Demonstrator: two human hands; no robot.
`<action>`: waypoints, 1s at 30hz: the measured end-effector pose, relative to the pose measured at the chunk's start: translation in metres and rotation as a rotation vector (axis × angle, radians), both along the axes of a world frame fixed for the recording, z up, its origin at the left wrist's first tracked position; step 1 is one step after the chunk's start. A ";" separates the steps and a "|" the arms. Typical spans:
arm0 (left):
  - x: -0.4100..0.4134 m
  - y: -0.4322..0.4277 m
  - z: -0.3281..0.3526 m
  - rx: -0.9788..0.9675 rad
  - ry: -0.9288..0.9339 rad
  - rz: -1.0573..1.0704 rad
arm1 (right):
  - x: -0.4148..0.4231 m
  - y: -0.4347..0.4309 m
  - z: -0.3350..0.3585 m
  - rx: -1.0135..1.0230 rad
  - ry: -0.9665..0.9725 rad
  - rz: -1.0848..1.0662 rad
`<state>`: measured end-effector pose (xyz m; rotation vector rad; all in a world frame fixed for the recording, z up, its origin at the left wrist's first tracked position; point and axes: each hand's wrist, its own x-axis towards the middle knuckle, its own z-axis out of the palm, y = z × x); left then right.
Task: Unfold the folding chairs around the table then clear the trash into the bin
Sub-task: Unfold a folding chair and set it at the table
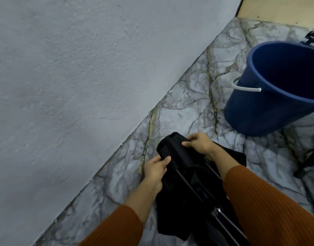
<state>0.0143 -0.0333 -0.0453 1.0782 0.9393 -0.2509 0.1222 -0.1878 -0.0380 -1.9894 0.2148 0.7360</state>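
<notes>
A black folding chair (pixel 188 183) of fabric and thin metal rods stands collapsed in front of me on the marbled floor. My left hand (pixel 156 169) grips the left side of its fabric top. Around the upper right corner of that top my right hand (pixel 199 142) is closed. Both arms wear rust-orange sleeves. A blue plastic bin (pixel 270 96) with a white handle stands to the right, its mouth tilted toward me and its inside dark.
A grey textured wall (pixel 72 86) runs diagonally along the left, close to the chair. Black metal legs (pixel 310 157) of another frame stand at the right edge behind the bin. A pale wooden panel (pixel 280 9) shows at the top right.
</notes>
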 end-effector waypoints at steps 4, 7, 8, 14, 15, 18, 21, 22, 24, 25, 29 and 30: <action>-0.011 -0.022 0.085 0.020 -0.073 -0.022 | -0.016 -0.020 0.085 0.028 -0.078 0.006; -0.026 -0.044 0.173 0.017 -0.121 -0.059 | -0.043 -0.046 0.177 0.005 -0.148 -0.024; -0.033 -0.052 0.199 0.016 -0.133 -0.086 | -0.054 -0.055 0.207 -0.001 -0.176 -0.035; -0.069 -0.100 0.359 0.102 -0.203 -0.271 | -0.138 -0.117 0.396 -0.041 -0.298 -0.148; -0.075 -0.105 0.384 0.145 -0.222 -0.317 | -0.154 -0.128 0.425 -0.052 -0.311 -0.185; -0.100 -0.122 0.454 0.235 -0.291 -0.467 | -0.206 -0.159 0.497 -0.050 -0.327 -0.281; -0.128 -0.143 0.512 0.259 -0.333 -0.579 | -0.261 -0.185 0.539 -0.014 -0.361 -0.322; -0.136 -0.149 0.525 0.284 -0.345 -0.609 | -0.280 -0.191 0.549 0.008 -0.369 -0.338; -0.156 -0.162 0.543 0.320 -0.386 -0.668 | -0.319 -0.203 0.565 0.040 -0.371 -0.362; -0.169 -0.169 0.551 0.335 -0.410 -0.703 | -0.339 -0.209 0.571 0.051 -0.374 -0.354; -0.222 -0.208 0.577 0.503 -0.487 -0.801 | -0.399 -0.245 0.585 -0.001 -0.427 -0.347; -0.232 -0.221 0.582 0.516 -0.499 -0.828 | -0.410 -0.257 0.589 -0.027 -0.442 -0.368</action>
